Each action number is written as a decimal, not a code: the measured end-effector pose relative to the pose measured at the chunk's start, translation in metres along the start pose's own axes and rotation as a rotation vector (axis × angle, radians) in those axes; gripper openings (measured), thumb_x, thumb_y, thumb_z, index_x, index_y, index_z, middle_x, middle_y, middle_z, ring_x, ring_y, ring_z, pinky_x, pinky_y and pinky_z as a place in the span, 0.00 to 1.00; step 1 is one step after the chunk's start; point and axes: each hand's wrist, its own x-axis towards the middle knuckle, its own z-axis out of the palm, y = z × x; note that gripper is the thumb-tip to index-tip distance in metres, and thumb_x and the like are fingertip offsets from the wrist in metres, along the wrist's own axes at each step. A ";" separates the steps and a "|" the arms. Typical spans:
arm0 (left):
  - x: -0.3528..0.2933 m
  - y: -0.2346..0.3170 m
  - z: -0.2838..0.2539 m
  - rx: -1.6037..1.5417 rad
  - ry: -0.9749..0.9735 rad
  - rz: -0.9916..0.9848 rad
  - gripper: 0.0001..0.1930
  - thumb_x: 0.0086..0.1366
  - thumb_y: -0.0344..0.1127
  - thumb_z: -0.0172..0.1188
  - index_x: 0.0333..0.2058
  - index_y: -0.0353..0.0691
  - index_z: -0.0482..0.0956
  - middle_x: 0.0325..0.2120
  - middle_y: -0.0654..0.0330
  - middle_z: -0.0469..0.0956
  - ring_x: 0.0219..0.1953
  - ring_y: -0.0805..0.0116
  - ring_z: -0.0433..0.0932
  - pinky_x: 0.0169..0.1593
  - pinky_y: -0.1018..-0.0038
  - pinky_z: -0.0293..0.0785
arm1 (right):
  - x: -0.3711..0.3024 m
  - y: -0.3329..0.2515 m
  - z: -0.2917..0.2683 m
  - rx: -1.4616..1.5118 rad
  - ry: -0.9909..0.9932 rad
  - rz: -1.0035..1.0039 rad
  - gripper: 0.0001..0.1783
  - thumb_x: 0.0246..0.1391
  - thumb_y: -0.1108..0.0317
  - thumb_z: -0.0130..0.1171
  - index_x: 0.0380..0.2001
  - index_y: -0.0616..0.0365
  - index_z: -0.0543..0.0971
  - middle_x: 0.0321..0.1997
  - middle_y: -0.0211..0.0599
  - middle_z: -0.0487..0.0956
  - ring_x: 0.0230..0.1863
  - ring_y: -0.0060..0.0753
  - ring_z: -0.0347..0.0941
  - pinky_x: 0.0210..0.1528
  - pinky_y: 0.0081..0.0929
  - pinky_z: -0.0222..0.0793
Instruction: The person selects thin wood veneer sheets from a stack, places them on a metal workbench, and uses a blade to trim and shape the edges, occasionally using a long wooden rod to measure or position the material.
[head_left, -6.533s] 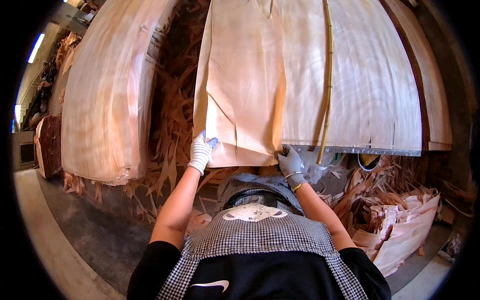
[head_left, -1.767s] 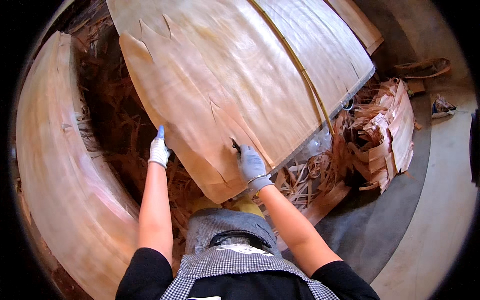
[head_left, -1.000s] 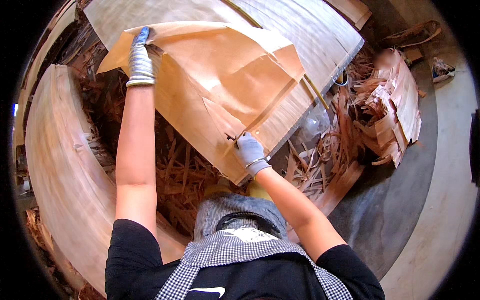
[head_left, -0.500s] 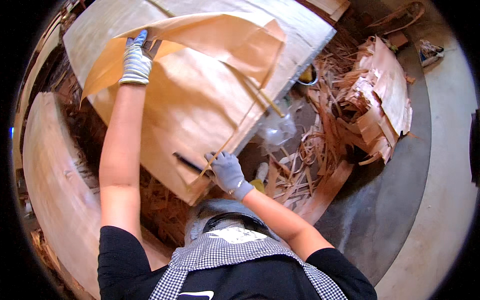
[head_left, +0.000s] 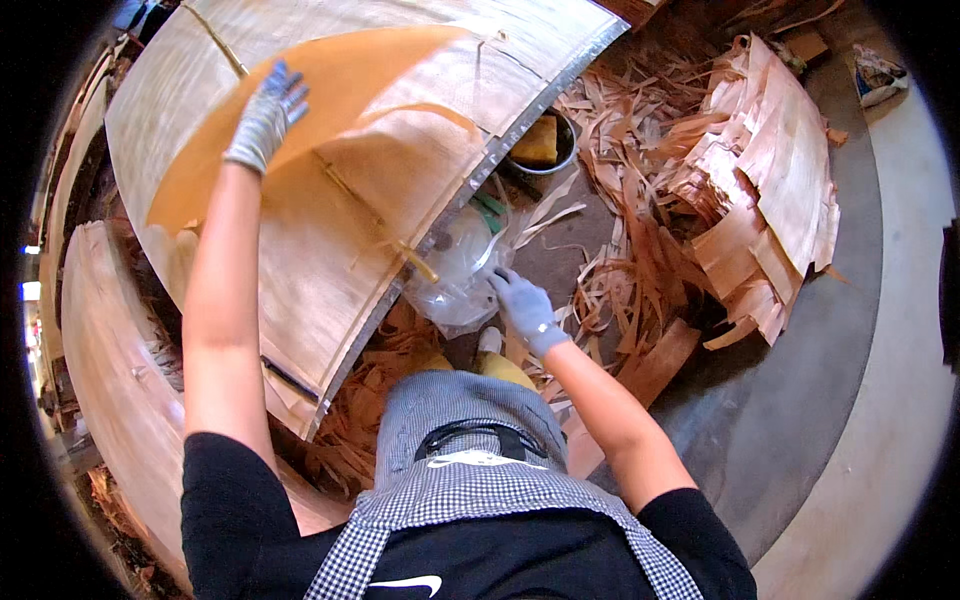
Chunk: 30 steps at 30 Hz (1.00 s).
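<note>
My left hand (head_left: pixel 268 118), in a striped glove, lies with fingers spread on a thin orange-brown sheet, seemingly wood veneer (head_left: pixel 340 85). Beneath it is a broad pale sheet (head_left: pixel 480 60) on a metal-edged table. A thin yellowish stick (head_left: pixel 350 190) runs slantwise across, partly covered by the orange-brown sheet, its end past the table's edge. My right hand (head_left: pixel 525 308), in a grey glove, is off the table beside a clear plastic bag (head_left: pixel 460 265). Its fingers are slightly bent and nothing shows in them; contact with the bag I cannot tell. A dark bar-like tool (head_left: pixel 290 380) lies at the near corner.
Beyond the table's right edge stands a round bowl (head_left: pixel 572 150) holding a yellow block. Torn veneer strips (head_left: pixel 610 200) litter the floor up to a large stack of ragged veneer (head_left: pixel 775 190). Another pale stack (head_left: pixel 115 370) lies at left.
My right hand has let go of the sheet's edge and moved right, off the table. The lifted sheet has dropped flatter toward the far left. My left hand has gone from gripping it to lying spread.
</note>
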 end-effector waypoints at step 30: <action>-0.063 -0.266 0.255 0.443 -0.399 -0.680 0.16 0.56 0.37 0.56 0.42 0.36 0.73 0.31 0.58 0.77 0.31 0.70 0.75 0.39 0.76 0.70 | 0.195 0.195 -0.113 1.110 -0.430 0.517 0.08 0.49 0.65 0.56 0.27 0.59 0.76 0.22 0.33 0.77 0.18 0.20 0.72 0.17 0.15 0.66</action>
